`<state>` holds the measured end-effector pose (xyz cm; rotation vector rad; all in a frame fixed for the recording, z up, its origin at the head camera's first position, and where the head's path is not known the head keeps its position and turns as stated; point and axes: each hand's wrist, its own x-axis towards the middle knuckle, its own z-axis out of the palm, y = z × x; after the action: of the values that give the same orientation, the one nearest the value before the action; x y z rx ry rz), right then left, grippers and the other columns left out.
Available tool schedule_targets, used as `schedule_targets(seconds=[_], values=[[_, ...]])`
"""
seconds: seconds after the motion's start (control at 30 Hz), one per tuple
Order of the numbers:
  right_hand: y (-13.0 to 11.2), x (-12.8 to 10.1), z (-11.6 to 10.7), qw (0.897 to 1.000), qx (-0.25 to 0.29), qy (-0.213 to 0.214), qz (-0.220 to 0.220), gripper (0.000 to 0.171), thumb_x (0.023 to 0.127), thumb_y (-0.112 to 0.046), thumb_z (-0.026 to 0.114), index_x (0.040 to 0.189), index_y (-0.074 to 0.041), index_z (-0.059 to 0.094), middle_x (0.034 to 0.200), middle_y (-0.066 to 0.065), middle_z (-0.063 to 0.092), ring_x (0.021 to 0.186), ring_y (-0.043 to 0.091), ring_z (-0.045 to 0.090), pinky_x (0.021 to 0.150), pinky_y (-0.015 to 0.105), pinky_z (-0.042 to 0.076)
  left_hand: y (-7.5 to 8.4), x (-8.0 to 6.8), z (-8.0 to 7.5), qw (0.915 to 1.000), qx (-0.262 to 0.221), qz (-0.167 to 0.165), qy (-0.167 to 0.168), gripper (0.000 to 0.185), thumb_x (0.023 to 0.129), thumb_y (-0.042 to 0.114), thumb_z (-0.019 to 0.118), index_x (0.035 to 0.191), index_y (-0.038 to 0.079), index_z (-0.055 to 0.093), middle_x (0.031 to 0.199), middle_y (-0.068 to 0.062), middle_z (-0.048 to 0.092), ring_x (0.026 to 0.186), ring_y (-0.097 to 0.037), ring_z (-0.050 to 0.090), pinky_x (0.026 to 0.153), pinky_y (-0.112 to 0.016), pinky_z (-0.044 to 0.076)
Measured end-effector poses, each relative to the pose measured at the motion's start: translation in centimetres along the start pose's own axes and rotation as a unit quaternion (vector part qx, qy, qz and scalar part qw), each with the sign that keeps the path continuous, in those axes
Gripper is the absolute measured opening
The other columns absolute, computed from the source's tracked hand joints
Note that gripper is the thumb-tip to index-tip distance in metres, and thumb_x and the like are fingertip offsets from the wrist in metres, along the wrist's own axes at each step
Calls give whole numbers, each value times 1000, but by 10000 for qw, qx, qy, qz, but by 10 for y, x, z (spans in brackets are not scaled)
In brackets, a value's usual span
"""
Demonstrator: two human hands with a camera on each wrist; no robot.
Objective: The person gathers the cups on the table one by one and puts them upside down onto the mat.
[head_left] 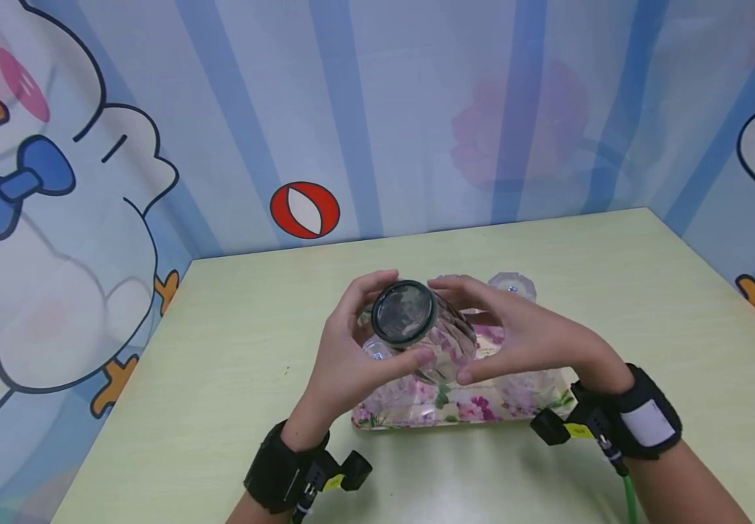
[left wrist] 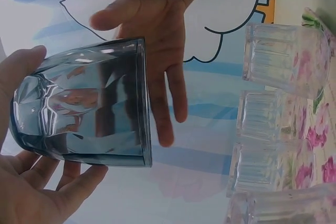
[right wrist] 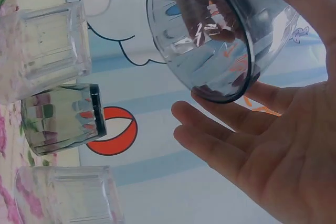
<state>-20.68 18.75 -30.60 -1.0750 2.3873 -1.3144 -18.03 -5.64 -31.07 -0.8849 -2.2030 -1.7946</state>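
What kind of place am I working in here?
Probably a small staged booth: cartoon duck backdrop walls in a pale green table, where a floral tray carries drinking glasses.

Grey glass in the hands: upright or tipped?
Tipped: the grey glass is held above the tray, its rim facing the head camera.

My left hand [head_left: 344, 360] is raised before me, fingers curled up and thumb below, gripping. My right hand [head_left: 521, 336] faces it, palm inward, fingers nearly straight and pointing left, thumb beneath. In the left wrist view my right fingers [left wrist: 168, 103] hang spread and relaxed. Both forearms angle inward, each wrist in a dark band.
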Motion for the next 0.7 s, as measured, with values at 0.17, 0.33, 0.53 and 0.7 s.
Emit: schedule_targets(seconds=[0.17, 0.33, 0.53, 0.7], values=[[-6, 0, 1, 9996, -128, 100, -235, 92, 77, -25, 81, 150, -27, 25, 150, 1, 40, 140, 27, 40, 109, 53, 43, -1, 0, 1, 10000, -34, -21, -19, 77, 73, 22, 83, 139, 18, 43, 134, -5, 54, 117, -20, 57, 92, -29, 57], [-13, 1, 2, 9987, -257, 168, -418, 92, 76, -25, 81, 150, -24, 26, 150, 2, 40, 140, 26, 41, 109, 49, 44, -2, 0, 1, 10000, -14, -10, -31, 77, 74, 30, 82, 138, 18, 43, 134, -5, 54, 118, -20, 57, 93, -29, 57], [-19, 3, 3, 9971, -437, 240, -566, 92, 76, -26, 82, 150, -18, 28, 150, 3, 40, 138, 25, 43, 107, 45, 47, -2, 0, 2, 10000, 6, -42, -56, 76, 74, 29, 82, 139, 19, 43, 135, -4, 53, 119, -20, 57, 96, -30, 56], [-21, 5, 4, 9969, -448, 272, -584, 89, 76, -27, 81, 148, -18, 31, 146, 2, 44, 135, 23, 46, 105, 43, 49, -1, 0, 2, 9999, -20, -102, -101, 76, 73, 21, 82, 139, 19, 43, 134, -4, 53, 120, -19, 55, 97, -29, 55]])
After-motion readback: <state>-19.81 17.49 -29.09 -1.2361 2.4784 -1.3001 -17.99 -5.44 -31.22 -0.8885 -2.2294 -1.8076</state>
